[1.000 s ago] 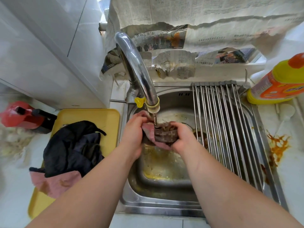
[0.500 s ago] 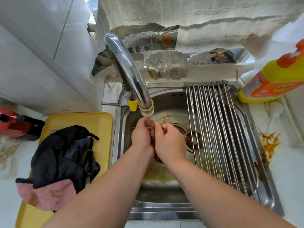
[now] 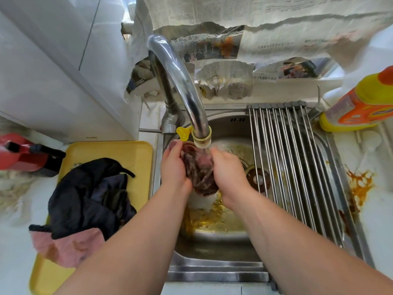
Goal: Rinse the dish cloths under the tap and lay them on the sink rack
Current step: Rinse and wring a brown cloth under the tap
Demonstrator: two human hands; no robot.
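Grip: left hand (image 3: 173,167) and right hand (image 3: 228,173) squeeze a bunched, wet pink-brown dish cloth (image 3: 198,170) between them.
Place: under the curved chrome tap (image 3: 180,81).

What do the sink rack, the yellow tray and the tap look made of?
Sink rack: parallel metal rods, likely stainless steel, glinting. Yellow tray: smooth, matte, probably plastic. Tap: polished metal, perhaps chromed, with mirror-like reflections.

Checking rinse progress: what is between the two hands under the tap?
In the head view, a bunched reddish-brown dish cloth sits between the left hand and right hand, just below the tap spout.
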